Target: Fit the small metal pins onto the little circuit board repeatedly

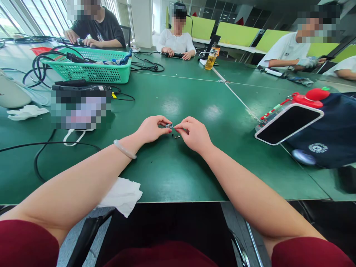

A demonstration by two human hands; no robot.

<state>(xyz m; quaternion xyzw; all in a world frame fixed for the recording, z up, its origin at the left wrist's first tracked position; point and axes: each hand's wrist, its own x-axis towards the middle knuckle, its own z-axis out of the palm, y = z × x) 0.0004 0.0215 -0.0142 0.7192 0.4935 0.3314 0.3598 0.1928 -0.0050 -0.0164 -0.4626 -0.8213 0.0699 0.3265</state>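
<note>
Nr table's [155,181] open mid, L hand [151,129] pinches circuit pc [169,126]; R [191,134] fingertips tog.

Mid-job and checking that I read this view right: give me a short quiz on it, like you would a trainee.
1. Fill in: the left hand holds a small part, and a tiny piece lies loose near it on the ____.
2. True or false: the bracelet is on the same arm as the hand that holds the small part.
3. Where is the dark-screened phone?
A. Inside the basket
B. Between the hands
C. To the right of the right hand

Key: 1 table; 2 true; 3 C
</note>
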